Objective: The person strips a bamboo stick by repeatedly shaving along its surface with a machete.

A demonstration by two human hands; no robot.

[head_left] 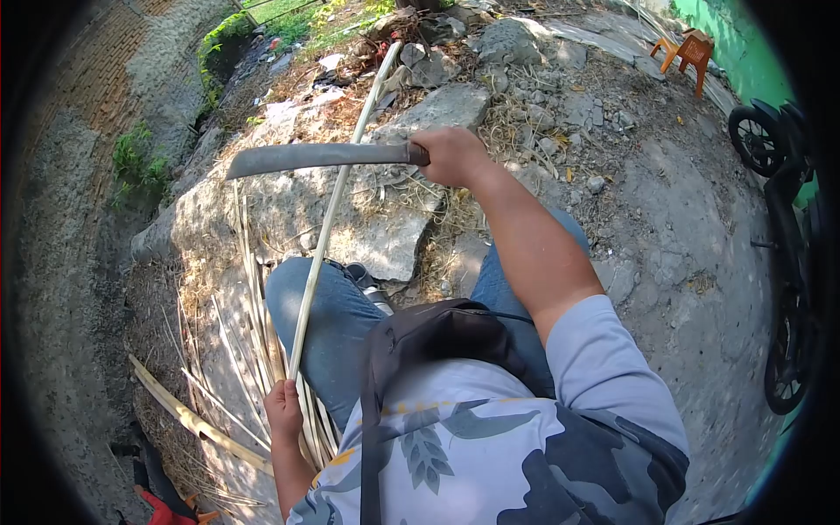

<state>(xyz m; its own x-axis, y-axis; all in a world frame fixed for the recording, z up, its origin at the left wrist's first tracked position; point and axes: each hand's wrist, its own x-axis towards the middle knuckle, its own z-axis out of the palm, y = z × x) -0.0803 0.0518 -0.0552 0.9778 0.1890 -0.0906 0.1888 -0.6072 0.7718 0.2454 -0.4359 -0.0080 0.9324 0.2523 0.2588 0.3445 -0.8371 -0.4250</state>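
My right hand (453, 157) is closed around the handle of a machete (319, 159), its broad blade pointing left. The blade crosses a long pale bamboo strip (331, 214); whether they touch I cannot tell. Low on the left, my left hand (283, 409) grips the near end of this strip, which slants up over my left knee to the rubble ahead. Beside that hand lie several thinner pale strips (254, 302) on the ground. A curved split bamboo piece (197, 422) rests farther left.
Concrete slabs (442, 109) and loose stones lie ahead of my knees. A rough brick wall (74, 96) rises at left. Orange plastic stools (696, 52) and a dark motorcycle (787, 227) stand at right by a green wall (739, 39). A black bag (451, 332) sits on my lap.
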